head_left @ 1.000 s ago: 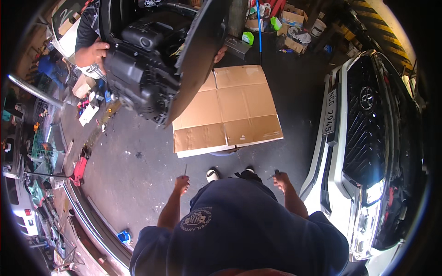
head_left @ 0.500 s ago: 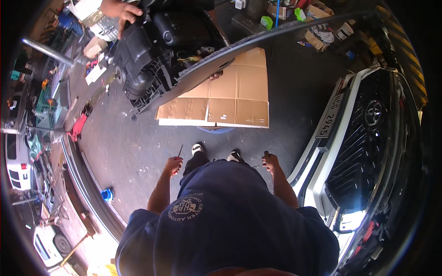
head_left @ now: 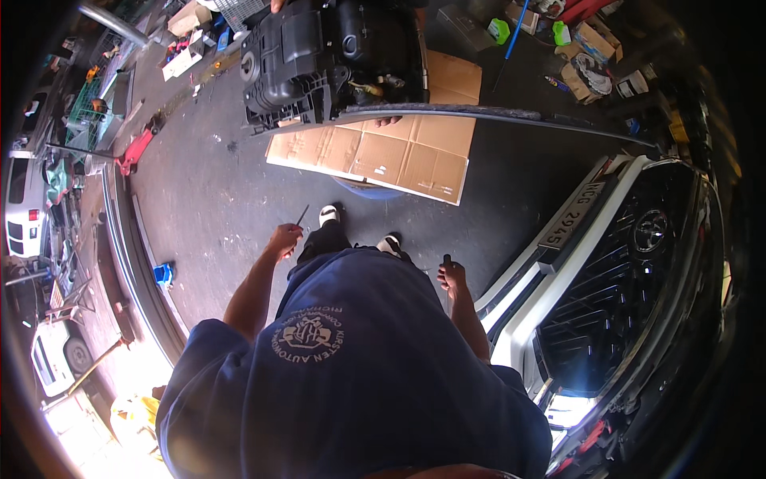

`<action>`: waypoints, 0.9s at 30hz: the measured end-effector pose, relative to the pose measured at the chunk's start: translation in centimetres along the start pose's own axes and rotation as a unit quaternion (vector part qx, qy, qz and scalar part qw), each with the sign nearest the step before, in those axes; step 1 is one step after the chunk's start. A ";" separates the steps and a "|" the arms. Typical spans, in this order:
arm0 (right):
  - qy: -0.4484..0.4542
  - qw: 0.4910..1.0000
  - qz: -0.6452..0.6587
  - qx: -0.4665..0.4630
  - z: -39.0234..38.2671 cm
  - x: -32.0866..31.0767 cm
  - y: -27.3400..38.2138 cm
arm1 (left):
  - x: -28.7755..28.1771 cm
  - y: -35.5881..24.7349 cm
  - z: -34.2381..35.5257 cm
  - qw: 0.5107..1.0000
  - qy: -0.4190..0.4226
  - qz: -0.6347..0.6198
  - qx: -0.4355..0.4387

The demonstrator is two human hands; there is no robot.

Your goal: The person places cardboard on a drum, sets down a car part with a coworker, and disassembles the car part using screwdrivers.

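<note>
My left hand (head_left: 285, 239) is closed round a thin dark rod-like tool (head_left: 302, 214), its tip pointing up and away from me; most of the tool is hidden in the fist. Out to the right, my right hand (head_left: 452, 277) grips a short dark handle (head_left: 447, 260) that sticks up above the fingers. I cannot make out the kind of either tool. Ahead, apart from both hands, another person holds up a large black moulded plastic car part (head_left: 319, 56) with a long thin panel (head_left: 511, 116). That person's fingers (head_left: 388, 121) show under the panel edge.
Flattened cardboard (head_left: 383, 156) lies ahead of my feet, over something blue and rounded. The front of a white vehicle (head_left: 519, 319) with a black grille (head_left: 614, 295) stands close on my right. Boxes and tools crowd the far right, and a metal rail (head_left: 132, 263) runs along the left.
The view has turned and shifted. The black car part has swung so that its panel lies more level across the view. Both my hands still hold their tools.
</note>
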State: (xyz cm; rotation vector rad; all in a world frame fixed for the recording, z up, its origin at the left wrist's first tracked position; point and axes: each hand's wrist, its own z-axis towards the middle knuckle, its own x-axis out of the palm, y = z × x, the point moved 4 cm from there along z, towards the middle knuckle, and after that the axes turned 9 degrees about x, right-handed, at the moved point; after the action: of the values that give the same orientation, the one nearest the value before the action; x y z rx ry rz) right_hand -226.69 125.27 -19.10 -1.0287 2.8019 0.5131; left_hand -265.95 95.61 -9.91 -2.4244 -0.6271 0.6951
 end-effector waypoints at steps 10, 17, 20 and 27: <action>-0.027 0.997 -0.060 -0.049 -1.6 2.9 5.2 | 0.4 0.3 2.9 0.984 -0.018 0.120 0.127; -0.028 0.994 -0.003 -0.108 -3.3 5.7 8.6 | -3.8 -4.5 5.1 0.968 -0.094 -0.218 0.084; -0.040 0.995 0.019 -0.090 -4.3 7.1 10.3 | -7.0 -6.4 7.2 0.941 -0.122 -0.305 0.084; -0.083 0.987 0.087 -0.102 -6.9 10.2 15.3 | -12.1 -8.1 13.0 0.941 -0.093 -0.314 0.087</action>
State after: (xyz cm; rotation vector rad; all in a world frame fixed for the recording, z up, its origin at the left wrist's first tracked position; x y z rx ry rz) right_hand -244.23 127.56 -10.71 -0.7341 2.7457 0.8796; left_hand -285.00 99.70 -10.31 -1.8432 -1.2802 0.6651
